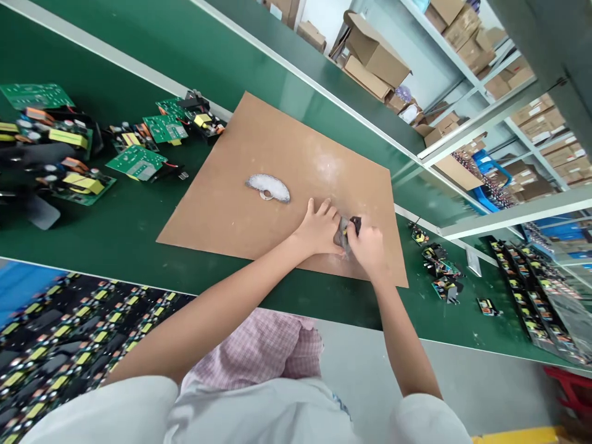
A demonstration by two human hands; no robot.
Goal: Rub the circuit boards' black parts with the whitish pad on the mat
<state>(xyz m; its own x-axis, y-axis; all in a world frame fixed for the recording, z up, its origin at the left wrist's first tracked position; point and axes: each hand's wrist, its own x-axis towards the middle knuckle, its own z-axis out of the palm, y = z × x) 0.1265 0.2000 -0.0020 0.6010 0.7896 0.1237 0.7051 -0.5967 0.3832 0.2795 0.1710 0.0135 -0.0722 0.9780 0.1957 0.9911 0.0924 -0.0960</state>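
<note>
My left hand [320, 229] lies on a brown cardboard sheet [222, 216] with its fingers spread. Its thumb side borders a small grey piece [341, 235] between my two hands. Closed around a small black part with a bit of yellow [356, 224] is my right hand [367, 245]. That part sits against the grey piece; my fingers cover much of both, so whether they are joined I cannot tell. Farther left on the cardboard is a curved white piece with dark ends [269, 187], a small ring at its lower edge.
Green circuit boards with yellow parts [137, 163] are heaped on the green bench [115, 228] at left. Several small assemblies [441, 268] lie at right, beside long rows of parts [531, 290]. A raised ledge [296, 80] runs behind. Trayed boards [83, 345] stand below the bench at left.
</note>
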